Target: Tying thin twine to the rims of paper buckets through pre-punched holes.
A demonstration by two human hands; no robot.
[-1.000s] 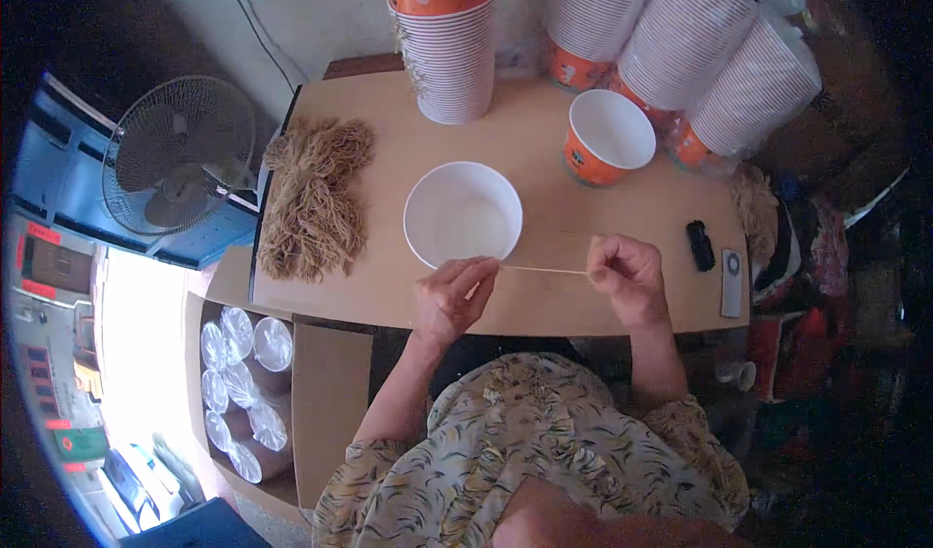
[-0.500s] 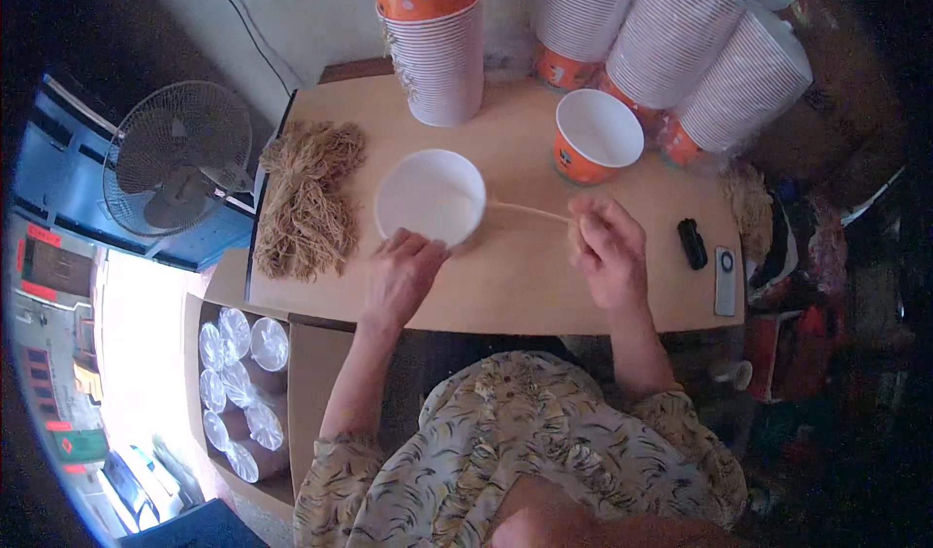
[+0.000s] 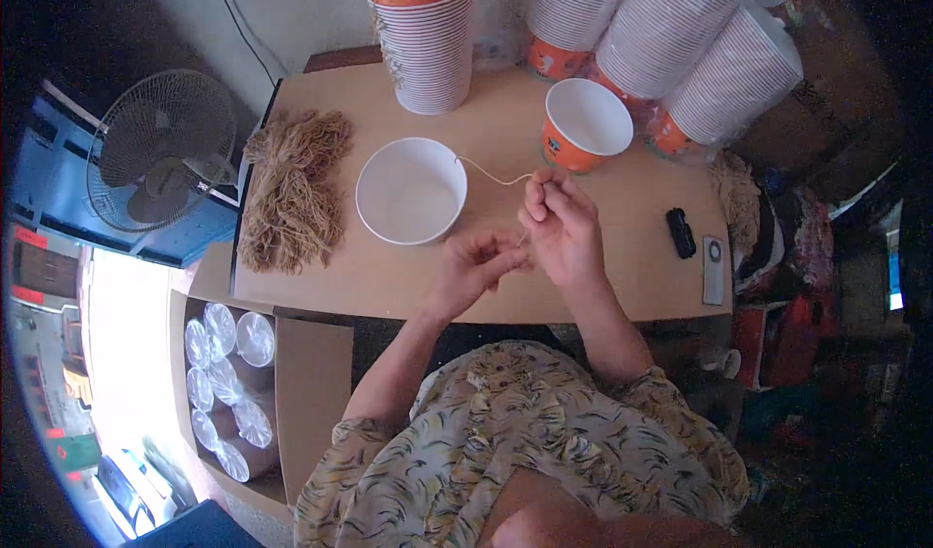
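Note:
A white paper bucket (image 3: 408,198) stands on the table, its open mouth facing up. From its right rim a thin pale string (image 3: 494,176) runs slackly over to my right hand (image 3: 564,232), which pinches it in closed fingers. Close beside, my left hand (image 3: 478,268) has its thumb and fingers drawn together at the string's short tail below the right hand. Both hands are in front of the bucket, toward the table's near edge. Behind them to the right is an orange bucket (image 3: 588,120) with a white inside.
A bundle of tan strings (image 3: 296,193) lies at the table's left. Tall stacks of nested buckets (image 3: 428,57) stand along the back. A black object (image 3: 680,233) and a silver remote (image 3: 713,268) lie right. An open carton (image 3: 311,393) holds wrapped rolls; a fan (image 3: 160,150) stands left.
My left hand has let go of the bucket's rim and come right to my right hand. The right hand has moved left, and the taut string has gone slack.

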